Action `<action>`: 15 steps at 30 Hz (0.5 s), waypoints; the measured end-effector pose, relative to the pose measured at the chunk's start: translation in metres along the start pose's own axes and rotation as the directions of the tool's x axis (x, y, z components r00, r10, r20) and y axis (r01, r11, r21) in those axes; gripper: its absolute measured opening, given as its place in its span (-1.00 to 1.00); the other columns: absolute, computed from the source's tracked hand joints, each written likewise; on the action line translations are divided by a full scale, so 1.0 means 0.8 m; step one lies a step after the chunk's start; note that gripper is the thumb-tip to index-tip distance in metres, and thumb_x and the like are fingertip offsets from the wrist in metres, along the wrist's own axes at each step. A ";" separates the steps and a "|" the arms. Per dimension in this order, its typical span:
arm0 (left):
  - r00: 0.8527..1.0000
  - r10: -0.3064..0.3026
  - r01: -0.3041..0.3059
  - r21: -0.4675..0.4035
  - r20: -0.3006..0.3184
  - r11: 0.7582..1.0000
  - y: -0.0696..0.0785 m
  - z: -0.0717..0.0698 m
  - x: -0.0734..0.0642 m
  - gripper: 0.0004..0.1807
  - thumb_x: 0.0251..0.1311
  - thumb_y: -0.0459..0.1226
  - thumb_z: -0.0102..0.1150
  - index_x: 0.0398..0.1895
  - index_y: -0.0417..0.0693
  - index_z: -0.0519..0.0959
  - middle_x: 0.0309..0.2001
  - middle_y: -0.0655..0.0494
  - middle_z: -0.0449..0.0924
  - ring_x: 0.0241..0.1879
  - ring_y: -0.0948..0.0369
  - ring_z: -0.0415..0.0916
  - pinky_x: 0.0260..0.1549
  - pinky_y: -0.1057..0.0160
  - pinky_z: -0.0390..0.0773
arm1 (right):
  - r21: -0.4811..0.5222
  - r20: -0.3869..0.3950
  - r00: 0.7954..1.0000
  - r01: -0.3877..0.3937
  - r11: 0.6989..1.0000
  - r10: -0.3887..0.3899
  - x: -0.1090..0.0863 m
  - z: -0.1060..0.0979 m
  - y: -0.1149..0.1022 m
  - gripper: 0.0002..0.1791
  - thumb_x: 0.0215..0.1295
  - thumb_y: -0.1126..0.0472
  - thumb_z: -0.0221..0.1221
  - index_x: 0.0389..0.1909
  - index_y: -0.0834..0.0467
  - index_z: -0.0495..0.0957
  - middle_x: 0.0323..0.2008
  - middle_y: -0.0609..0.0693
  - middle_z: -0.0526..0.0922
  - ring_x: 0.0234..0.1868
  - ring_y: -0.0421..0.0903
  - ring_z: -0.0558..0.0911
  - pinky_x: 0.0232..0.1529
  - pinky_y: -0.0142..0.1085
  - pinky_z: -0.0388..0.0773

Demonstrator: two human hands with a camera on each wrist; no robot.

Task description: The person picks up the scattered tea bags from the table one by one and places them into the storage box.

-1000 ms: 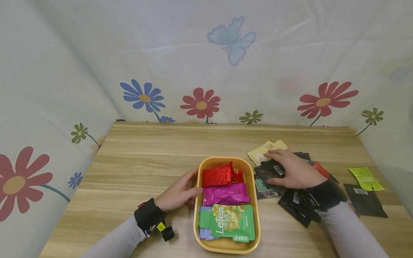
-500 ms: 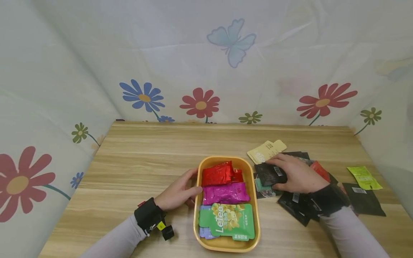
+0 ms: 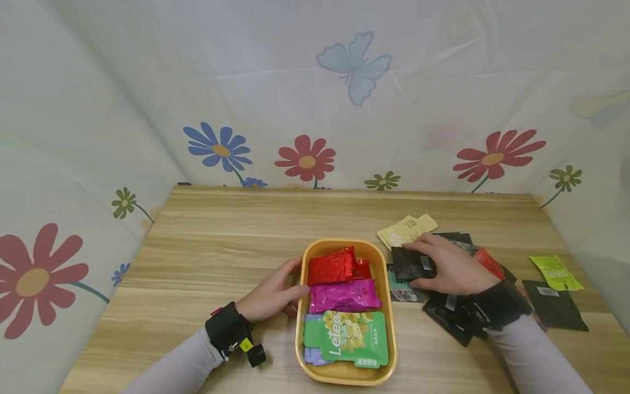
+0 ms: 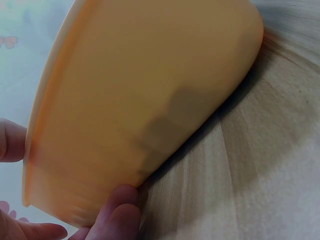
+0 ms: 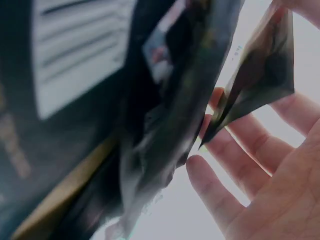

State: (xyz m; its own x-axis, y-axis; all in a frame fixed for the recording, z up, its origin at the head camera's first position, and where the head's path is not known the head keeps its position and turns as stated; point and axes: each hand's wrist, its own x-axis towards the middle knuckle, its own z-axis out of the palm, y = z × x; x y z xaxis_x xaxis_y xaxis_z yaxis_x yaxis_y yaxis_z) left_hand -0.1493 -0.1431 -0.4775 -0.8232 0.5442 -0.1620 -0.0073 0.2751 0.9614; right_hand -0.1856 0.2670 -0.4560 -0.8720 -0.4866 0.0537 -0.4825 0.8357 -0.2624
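Observation:
My left hand [image 3: 268, 296] grips the left side of a yellow plastic basket [image 3: 347, 379], its thumb at the rim. In the left wrist view, fingertips touch the basket's outer wall [image 4: 135, 80]. Inside lie red packets [image 3: 332, 267], a magenta packet [image 3: 342, 296] and a green LeTea sachet [image 3: 354, 336] over a lilac one [image 3: 313, 355]. To the right of the basket, my right hand [image 3: 453, 267] pinches a black packet [image 3: 409, 264] between thumb and fingers. The right wrist view shows the held packet [image 5: 272, 70] beside the spread fingers, with other black packets [image 5: 165, 130] close to the camera.
Under and around the right hand lie several black packets [image 3: 445, 317], a red one [image 3: 488, 262] and a dark-and-green one [image 3: 406, 294]. A cream LeTea sachet [image 3: 398, 232] lies behind. Farther right are a lime packet [image 3: 556, 272] and a flat black packet [image 3: 556, 306] on the wooden table [image 3: 236, 230].
My right hand has closed its thumb and fingers on the black packet, which has shifted slightly right, showing more of the green packet beneath. The left hand and basket have stayed put.

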 end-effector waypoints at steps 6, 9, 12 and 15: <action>1.000 -0.005 0.005 0.003 -0.008 1.000 0.001 0.000 0.000 -0.25 0.36 -0.13 0.08 0.57 0.05 0.08 0.41 -0.04 0.26 -0.38 0.03 0.67 -0.45 0.03 0.68 | 0.038 -0.131 0.991 0.023 0.999 -0.018 -0.003 -0.010 -0.009 -0.10 -0.13 -0.29 0.45 0.28 0.02 0.52 0.09 -0.07 0.47 0.00 -0.08 0.51 -0.03 -0.03 0.62; 1.000 -0.006 0.006 0.000 -0.010 1.000 0.001 0.000 0.000 -0.24 0.35 -0.13 0.09 0.57 0.05 0.08 0.41 -0.04 0.26 -0.38 0.02 0.67 -0.45 0.03 0.68 | 0.054 -0.201 0.980 0.019 0.998 -0.008 -0.004 -0.020 -0.022 -0.12 -0.11 -0.24 0.46 0.28 0.02 0.51 0.06 -0.07 0.45 -0.06 -0.10 0.48 -0.14 -0.11 0.63; 1.000 -0.009 0.009 -0.002 -0.010 1.000 0.001 0.001 0.000 -0.24 0.35 -0.13 0.09 0.57 0.05 0.08 0.41 -0.04 0.26 -0.38 0.02 0.67 -0.45 0.02 0.68 | 0.084 -0.259 0.966 0.039 0.996 -0.016 -0.005 -0.029 -0.043 -0.16 -0.07 -0.24 0.44 0.27 0.02 0.52 0.03 -0.08 0.45 -0.11 -0.14 0.45 -0.25 -0.21 0.60; 1.000 -0.011 0.011 -0.003 -0.010 1.000 0.000 0.001 0.001 -0.25 0.35 -0.14 0.09 0.57 0.05 0.08 0.41 -0.04 0.25 -0.38 0.02 0.67 -0.45 0.02 0.68 | 0.120 -0.292 0.955 0.096 0.988 -0.058 -0.007 -0.033 -0.073 -0.20 -0.04 -0.27 0.41 0.25 -0.01 0.54 0.05 -0.14 0.45 -0.07 -0.20 0.43 -0.24 -0.24 0.57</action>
State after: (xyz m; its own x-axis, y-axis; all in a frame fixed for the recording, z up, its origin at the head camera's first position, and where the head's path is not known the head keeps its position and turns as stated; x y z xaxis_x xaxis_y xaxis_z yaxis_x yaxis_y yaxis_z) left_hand -0.1492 -0.1423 -0.4774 -0.8289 0.5329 -0.1702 -0.0181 0.2785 0.9603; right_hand -0.1550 0.2277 -0.4159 -0.8287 -0.4383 0.3482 -0.5510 0.7483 -0.3693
